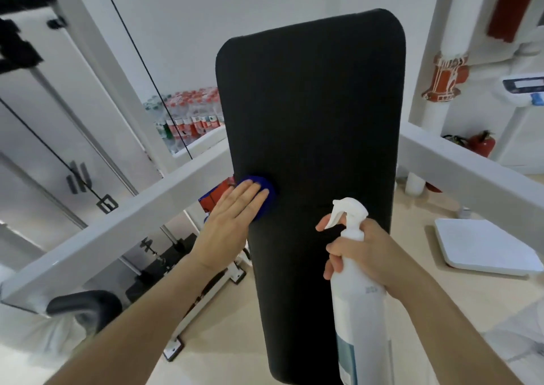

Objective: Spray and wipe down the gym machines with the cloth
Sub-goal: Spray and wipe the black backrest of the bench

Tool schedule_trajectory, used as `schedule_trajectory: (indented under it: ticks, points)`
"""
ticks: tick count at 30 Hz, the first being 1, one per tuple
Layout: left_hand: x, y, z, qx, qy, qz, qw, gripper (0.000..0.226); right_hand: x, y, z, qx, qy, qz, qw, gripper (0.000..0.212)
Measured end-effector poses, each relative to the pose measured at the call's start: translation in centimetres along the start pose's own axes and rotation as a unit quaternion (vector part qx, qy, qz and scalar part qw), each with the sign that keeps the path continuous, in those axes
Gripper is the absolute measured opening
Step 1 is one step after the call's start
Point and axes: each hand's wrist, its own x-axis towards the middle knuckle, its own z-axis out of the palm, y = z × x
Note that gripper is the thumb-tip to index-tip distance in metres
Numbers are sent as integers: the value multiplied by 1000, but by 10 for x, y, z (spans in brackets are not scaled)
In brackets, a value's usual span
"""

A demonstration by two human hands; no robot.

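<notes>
Soft blue cloth (259, 197), centre-left: pressed flat under open left hand (232, 222). Light white plastic spray bottle (357, 293): gripped at neck by right hand (359, 255).

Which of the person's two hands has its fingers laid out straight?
The left hand, pressing the blue cloth flat against the black pad. The right hand instead curls round the white spray bottle.

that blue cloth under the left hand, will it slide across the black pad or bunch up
The blue cloth looks soft and floppy, wadded under the flat left hand, so it will probably bunch if pushed by its edge. Pressed flat against the black pad, it likely slides along.
</notes>
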Motion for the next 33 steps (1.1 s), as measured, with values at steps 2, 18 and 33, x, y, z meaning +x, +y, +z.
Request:
schedule_trajectory:
  ticks: [2, 18, 33]
  points:
    - [23, -12, -25, -28, 55, -12, 998, 78, 6, -7, 5, -1, -1, -14, 1000, 23]
    - [12, 9, 50, 55, -27, 324, 944, 98, -24, 5, 13, 20, 91, 40, 995, 24]
    - [77, 89, 48, -15, 35, 421, 906, 39, -48, 16, -18, 36, 146, 4, 989, 20]
